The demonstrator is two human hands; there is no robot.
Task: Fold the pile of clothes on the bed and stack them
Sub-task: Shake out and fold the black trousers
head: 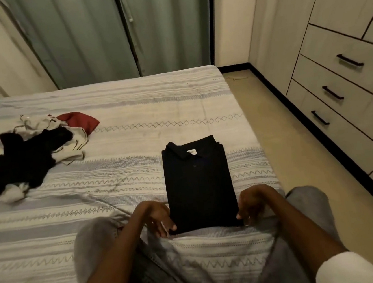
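A black polo shirt lies on the bed as a narrow rectangle, sleeves folded in, collar at the far end. My left hand pinches its near left corner. At the near right corner, my right hand grips the hem in the same way. A loose pile of clothes lies at the left of the bed: black garments over white ones, with a red piece at its far side.
The bed has a striped grey and white cover. My knees in grey trousers rest on its near edge. A bare floor strip runs along the right, bordered by a wardrobe with drawers. Green curtains hang behind the bed.
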